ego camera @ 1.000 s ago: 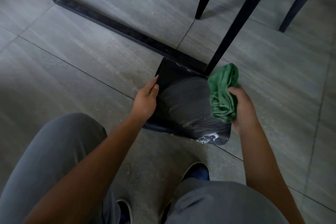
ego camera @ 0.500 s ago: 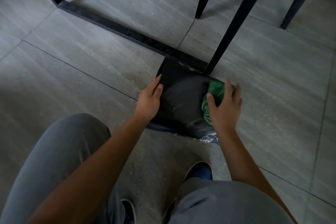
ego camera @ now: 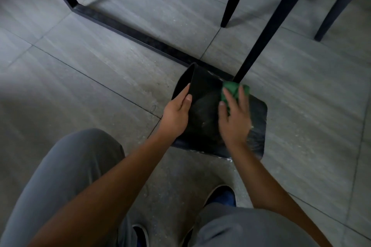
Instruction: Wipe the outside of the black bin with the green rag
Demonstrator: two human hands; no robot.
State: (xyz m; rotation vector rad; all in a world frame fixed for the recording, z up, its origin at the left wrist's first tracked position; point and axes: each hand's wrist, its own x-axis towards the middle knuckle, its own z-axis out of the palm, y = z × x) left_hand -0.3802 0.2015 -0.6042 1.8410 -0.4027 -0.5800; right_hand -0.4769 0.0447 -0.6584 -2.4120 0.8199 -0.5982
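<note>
The black bin [ego camera: 258, 118] lies tipped on the grey tile floor in front of my knees, its wet side facing up. My left hand [ego camera: 177, 113] grips the bin's left edge, thumb on top. The green rag [ego camera: 232, 89] is pressed flat against the bin's upper side under my right hand [ego camera: 234, 118]. Only the rag's far end shows beyond the spread fingers. Some white suds cling to the bin's near right corner.
A black metal table frame [ego camera: 124, 26] runs along the floor just behind the bin, with one slanted leg [ego camera: 267, 32] rising right beside the rag. Dark chair legs [ego camera: 230, 0] stand farther back. My shoes [ego camera: 220, 196] are close below the bin.
My right hand brought the rag from the bin's right side down onto its surface, then slid it up towards the far end. The left hand stayed on the edge.
</note>
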